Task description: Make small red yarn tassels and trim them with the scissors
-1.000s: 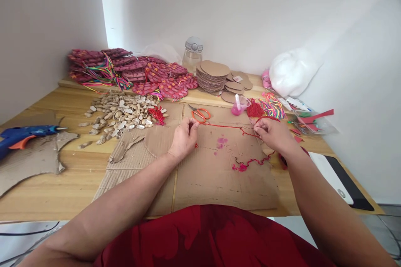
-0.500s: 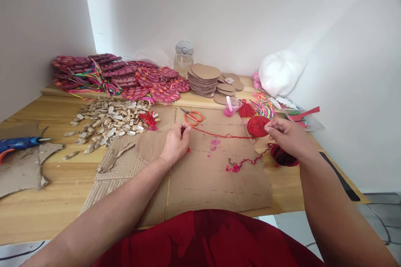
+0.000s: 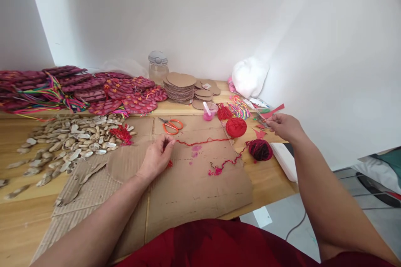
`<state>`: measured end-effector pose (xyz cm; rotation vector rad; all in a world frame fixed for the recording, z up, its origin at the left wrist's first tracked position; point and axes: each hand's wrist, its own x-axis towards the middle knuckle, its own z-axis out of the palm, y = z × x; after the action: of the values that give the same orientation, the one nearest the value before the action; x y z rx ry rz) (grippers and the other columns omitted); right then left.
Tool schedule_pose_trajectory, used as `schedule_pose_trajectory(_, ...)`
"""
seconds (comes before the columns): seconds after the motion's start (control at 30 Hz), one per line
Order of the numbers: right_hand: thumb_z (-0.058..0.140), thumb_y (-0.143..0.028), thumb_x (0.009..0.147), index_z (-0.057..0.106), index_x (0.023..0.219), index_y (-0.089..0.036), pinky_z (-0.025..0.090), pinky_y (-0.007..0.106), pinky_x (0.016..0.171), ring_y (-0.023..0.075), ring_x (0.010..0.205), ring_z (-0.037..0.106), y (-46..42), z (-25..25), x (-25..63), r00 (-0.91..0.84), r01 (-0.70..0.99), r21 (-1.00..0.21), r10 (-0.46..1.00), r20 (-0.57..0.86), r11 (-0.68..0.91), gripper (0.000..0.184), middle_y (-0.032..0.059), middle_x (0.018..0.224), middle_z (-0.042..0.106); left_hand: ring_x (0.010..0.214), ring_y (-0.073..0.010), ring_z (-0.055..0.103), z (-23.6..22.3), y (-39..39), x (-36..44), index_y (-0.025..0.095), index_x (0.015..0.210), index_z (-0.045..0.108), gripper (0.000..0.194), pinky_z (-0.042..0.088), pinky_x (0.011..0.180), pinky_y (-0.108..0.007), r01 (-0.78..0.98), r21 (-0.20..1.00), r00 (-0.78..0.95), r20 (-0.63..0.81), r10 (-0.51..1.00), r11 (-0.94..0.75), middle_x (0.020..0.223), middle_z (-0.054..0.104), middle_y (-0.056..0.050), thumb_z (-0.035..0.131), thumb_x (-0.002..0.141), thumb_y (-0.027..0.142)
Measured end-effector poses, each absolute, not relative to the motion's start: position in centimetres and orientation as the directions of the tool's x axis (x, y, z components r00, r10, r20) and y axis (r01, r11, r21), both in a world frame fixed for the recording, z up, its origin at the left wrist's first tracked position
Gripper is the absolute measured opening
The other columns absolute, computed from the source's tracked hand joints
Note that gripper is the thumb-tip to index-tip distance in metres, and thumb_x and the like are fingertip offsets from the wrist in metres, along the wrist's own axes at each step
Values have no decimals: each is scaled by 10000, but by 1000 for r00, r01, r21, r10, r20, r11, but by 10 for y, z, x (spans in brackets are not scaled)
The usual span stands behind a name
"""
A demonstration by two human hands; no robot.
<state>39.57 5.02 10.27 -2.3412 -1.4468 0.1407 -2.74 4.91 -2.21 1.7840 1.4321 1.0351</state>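
Over the cardboard mat, my left hand [image 3: 158, 154] is closed in a pinch on the end of a red yarn strand [image 3: 203, 142]. The strand runs right to a red yarn ball [image 3: 236, 127]. A bit of red shows under my left palm. Farther right, my right hand [image 3: 283, 127] pinches the near edge of a clear plastic bag [image 3: 257, 113] with red and green scraps in and beside it. Its fingertips partly hide the bag. Orange-handled scissors [image 3: 171, 125] lie beyond my left hand. A dark red yarn ball [image 3: 260, 150] sits below the red one, its curly tail on the mat.
Peanut shells [image 3: 75, 137] are heaped left, with red yarn bits [image 3: 122, 134] beside them. Behind stand decorated purple pieces [image 3: 125, 91], stacked cardboard cutouts [image 3: 179, 87], a jar [image 3: 158, 66] and a pink cup [image 3: 209, 112]. A white device [image 3: 284, 160] lies by the right edge.
The view has turned right. My right hand has moved from beside the red yarn ball out to the plastic bag. My left hand keeps its pinch on the strand, which now sags slightly.
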Motion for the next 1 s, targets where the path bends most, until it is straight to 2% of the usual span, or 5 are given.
schedule_pose_trajectory(0.2,665,-279,742,611,654,-204,454,280,533,182,557,625,63,81,410,515,819,-336,855,69,-466,128,22,580,666,633,-149,533,-21,48,-27,194,872,560,276,399,614,-251,489,845,108,188,976,-217,739,608,4,474,897,455)
schedule_pose_trajectory(0.43,731,-295,727,635,669,-183,481,254,500,156,493,623,75,60,408,467,821,-376,884,10,-430,159,22,560,669,615,-140,514,-23,49,-27,196,870,562,259,377,594,-247,488,846,123,176,977,-214,705,584,18,480,908,438)
schedule_pose_trajectory(0.73,665,-327,797,697,752,-171,527,351,690,240,699,684,65,79,382,426,847,-426,885,187,-318,165,66,678,710,612,-131,479,-20,48,-26,184,858,562,239,363,603,-249,441,872,123,174,977,-211,703,557,18,496,907,408)
schedule_pose_trajectory(0.87,592,-368,866,695,918,-160,530,342,732,227,759,694,45,97,345,376,820,-546,880,291,-171,237,105,847,738,651,-120,465,-18,48,-25,173,844,543,249,367,627,-240,296,927,130,201,971,-231,730,528,14,508,905,412)
schedule_pose_trajectory(1.0,628,-437,848,703,884,-179,513,304,679,198,733,676,27,95,286,126,727,-676,943,308,123,271,77,810,728,601,-96,409,-14,47,-24,172,841,510,343,352,594,-220,37,978,192,194,962,-205,675,446,41,552,882,511)
